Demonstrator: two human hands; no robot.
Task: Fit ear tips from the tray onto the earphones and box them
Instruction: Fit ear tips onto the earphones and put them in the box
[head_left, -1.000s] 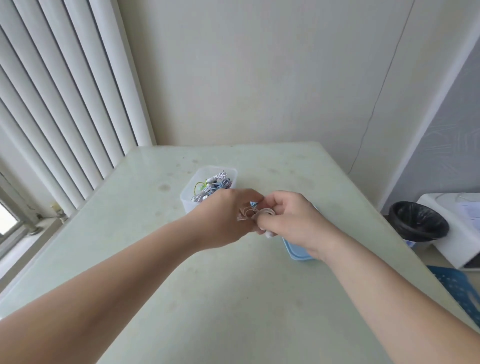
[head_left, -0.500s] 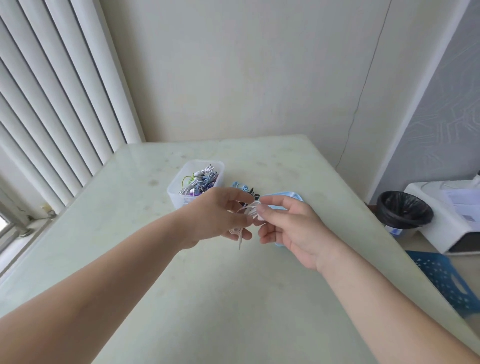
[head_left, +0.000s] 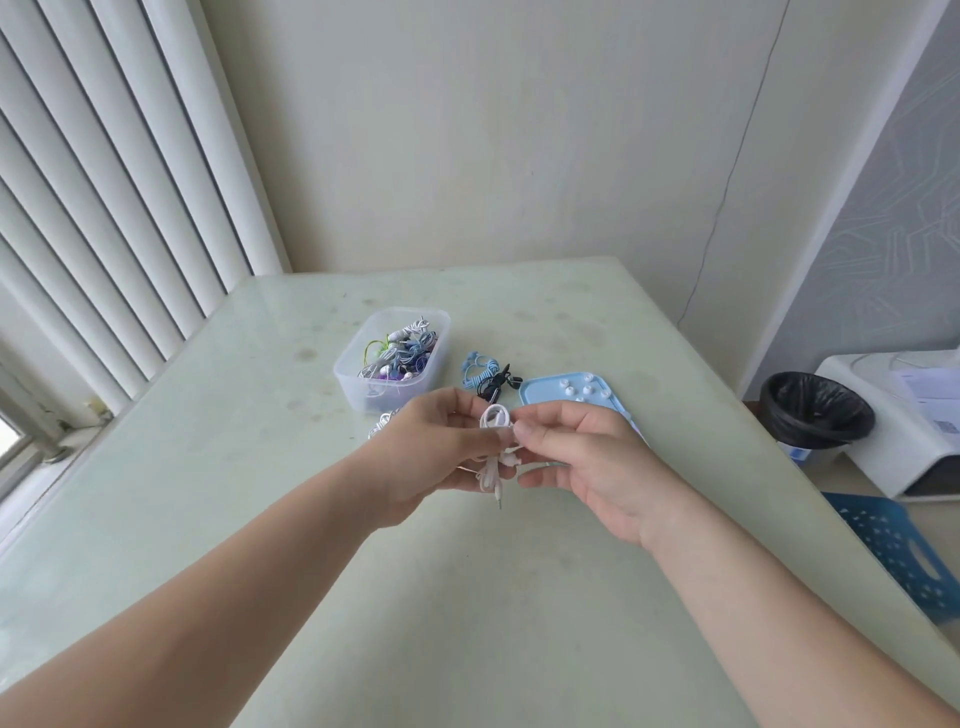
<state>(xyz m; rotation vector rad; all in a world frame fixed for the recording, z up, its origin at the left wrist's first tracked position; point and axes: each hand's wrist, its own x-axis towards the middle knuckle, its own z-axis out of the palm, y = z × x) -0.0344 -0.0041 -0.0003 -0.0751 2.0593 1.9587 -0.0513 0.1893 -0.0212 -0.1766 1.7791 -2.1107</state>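
While left hand (head_left: 426, 457) and right hand (head_left: 587, 462) pinched a white earphone (head_left: 493, 431), the box (head_left: 358, 387) looked part-filled; ear tips (head_left: 576, 389), two pairs (head_left: 491, 383) waited.

You're pinching coiled white earphones (head_left: 492, 419), plug dangling; ear tips (head_left: 569, 391) are lying in blue tray (head_left: 539, 401); clear box (head_left: 350, 382) is holding tangled sets.

One box (head_left: 359, 394), one tray (head_left: 540, 400)
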